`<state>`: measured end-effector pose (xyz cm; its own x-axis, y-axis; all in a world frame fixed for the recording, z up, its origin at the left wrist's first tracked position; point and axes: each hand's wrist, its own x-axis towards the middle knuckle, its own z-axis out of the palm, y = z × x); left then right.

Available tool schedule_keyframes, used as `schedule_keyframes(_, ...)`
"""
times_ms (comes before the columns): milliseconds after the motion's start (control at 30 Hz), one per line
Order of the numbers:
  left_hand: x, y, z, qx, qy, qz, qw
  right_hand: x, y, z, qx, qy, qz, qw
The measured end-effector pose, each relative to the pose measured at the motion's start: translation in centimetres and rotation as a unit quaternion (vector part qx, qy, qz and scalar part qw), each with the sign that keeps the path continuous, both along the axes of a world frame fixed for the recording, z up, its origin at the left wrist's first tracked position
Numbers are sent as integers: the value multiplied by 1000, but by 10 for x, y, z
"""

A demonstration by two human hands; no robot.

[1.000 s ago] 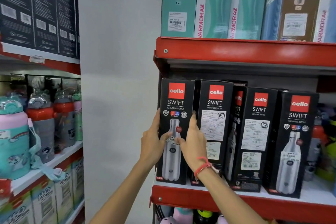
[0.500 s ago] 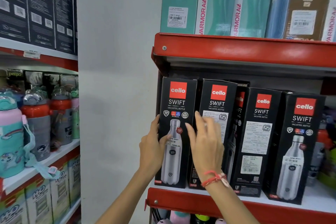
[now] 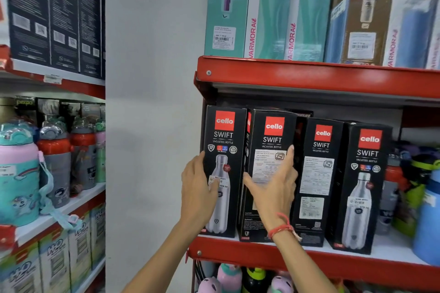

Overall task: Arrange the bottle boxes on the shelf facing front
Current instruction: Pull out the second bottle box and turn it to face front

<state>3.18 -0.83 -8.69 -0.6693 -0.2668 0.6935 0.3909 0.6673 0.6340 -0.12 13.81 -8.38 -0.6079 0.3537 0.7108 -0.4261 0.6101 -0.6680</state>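
Several black Cello Swift bottle boxes stand upright on the red shelf (image 3: 238, 251). The leftmost box (image 3: 225, 140) shows its bottle picture to the front. My left hand (image 3: 198, 188) grips its left edge, thumb across the front. The second box (image 3: 271, 135) shows its label side and leans slightly. My right hand (image 3: 273, 185) wraps around it, fingers on its right edge, thumb at its left edge. A third box (image 3: 319, 173) shows its label side. The fourth box (image 3: 364, 185) shows the bottle picture.
Teal and blue Varmora boxes (image 3: 273, 19) fill the shelf above. Loose bottles (image 3: 423, 197) stand at the right end of the shelf. A white pillar (image 3: 152, 102) separates this rack from a left rack with children's bottles (image 3: 19, 173) and dark boxes (image 3: 54, 14).
My right hand moved off the leftmost box onto the second box and closed around its edges. My left hand stayed on the leftmost box.
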Motion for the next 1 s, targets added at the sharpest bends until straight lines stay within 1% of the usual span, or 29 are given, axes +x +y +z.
schedule_keyframes(100,13,2,5,-27,39,-12,999,22,16,-10,-17,71,46,996)
schedule_keyframes(167,18,5,7,-33,52,-33,998,36,28,-14,-9,119,74,990)
schedule_keyframes(233,21,10,9,-21,47,-93,994,51,39,-13,-3,145,102,984)
schedule_keyframes(300,23,17,10,-32,23,-161,986,64,49,-8,-12,161,145,976)
schedule_keyframes(400,26,26,11,-66,-19,-241,968,75,66,2,-11,142,210,967)
schedule_keyframes(533,33,32,10,-26,-27,-319,947,81,87,17,12,93,308,947)
schedule_keyframes(633,40,38,4,-12,11,-306,952,77,98,29,65,34,372,925)
schedule_keyframes(733,38,50,0,-2,42,-253,967,67,104,47,132,-11,385,913)
schedule_keyframes(867,20,67,4,-3,72,-199,977,54,101,71,140,-36,375,916)
schedule_keyframes(933,11,74,5,-8,74,-166,983,47,97,73,144,-33,362,920)
schedule_keyframes(1000,3,78,4,-8,67,-162,985,40,94,69,149,-29,354,923)
